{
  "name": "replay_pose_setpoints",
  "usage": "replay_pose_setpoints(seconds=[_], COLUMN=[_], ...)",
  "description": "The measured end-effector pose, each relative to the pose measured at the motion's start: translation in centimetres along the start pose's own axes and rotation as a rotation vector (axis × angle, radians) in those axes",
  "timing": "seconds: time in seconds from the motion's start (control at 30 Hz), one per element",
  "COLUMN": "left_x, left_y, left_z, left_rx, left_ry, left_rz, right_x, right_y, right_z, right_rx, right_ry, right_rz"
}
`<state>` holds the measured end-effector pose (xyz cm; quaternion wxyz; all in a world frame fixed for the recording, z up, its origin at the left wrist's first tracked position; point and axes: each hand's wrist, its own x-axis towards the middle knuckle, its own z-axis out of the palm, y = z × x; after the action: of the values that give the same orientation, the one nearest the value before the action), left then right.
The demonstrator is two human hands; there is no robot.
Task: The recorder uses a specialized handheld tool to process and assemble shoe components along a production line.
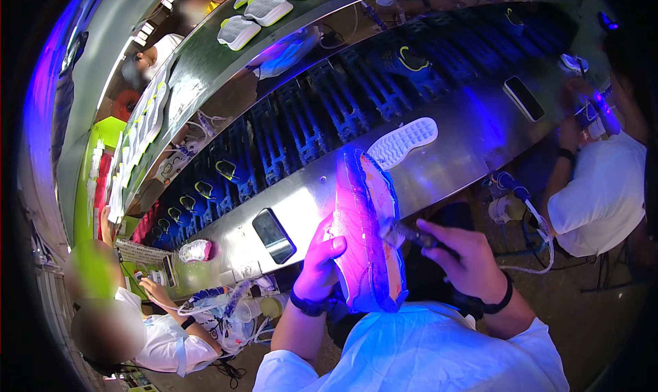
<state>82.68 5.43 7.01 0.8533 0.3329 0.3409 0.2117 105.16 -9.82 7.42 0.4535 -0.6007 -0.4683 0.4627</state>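
Observation:
My left hand (321, 263) is closed around a shoe upper (356, 238), held upright in front of me and lit pink and blue. Its pale underside, with orange patches, is turned to the right. In my right hand (471, 263) is the handle of a brush (419, 237). The bristles touch the shoe's underside near its middle; their tips are blurred. A white shoe sole (406, 142) with a bumpy tread lies on the metal table (452, 160) just beyond the shoe.
A phone (273, 235) rests on the table at left, another (524, 98) at far right. Past the table runs a slatted conveyor (329, 107) carrying several dark shoes. Grey soles (267, 9) sit on the far shelf. Co-workers flank me, one (596, 193) right, one (175, 340) left.

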Motion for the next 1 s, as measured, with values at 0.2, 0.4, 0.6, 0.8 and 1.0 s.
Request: replay_pose_setpoints(seconds=[0.2, 0.4, 0.6, 0.8, 1.0], left_x=[0.6, 2.3, 7.9, 18.2, 25.1], left_y=[-0.1, 2.0, 5.0, 12.1, 13.2], left_z=[-0.2, -3.2, -9.1, -20.6, -37.6], left_rx=[-0.012, -0.028, 0.369, 1.263, 1.558], left_ry=[-0.069, 0.059, 0.175, 0.695, 0.911], left_rz=[-0.005, 0.070, 0.031, -0.069, 0.182], right_x=[4.1, 0.6, 3.2, 3.2, 2.7], right_y=[1.7, 2.8, 4.3, 8.4, 10.0], right_z=[1.0, 1.5, -0.6, -2.1, -1.1], right_rx=[-0.335, -0.233, -0.167, 0.003, 0.071], right_ry=[0.451, 0.053, 0.040, 0.214, 0.294], right_rz=[-0.224, -0.359, 0.151, 0.353, 0.426])
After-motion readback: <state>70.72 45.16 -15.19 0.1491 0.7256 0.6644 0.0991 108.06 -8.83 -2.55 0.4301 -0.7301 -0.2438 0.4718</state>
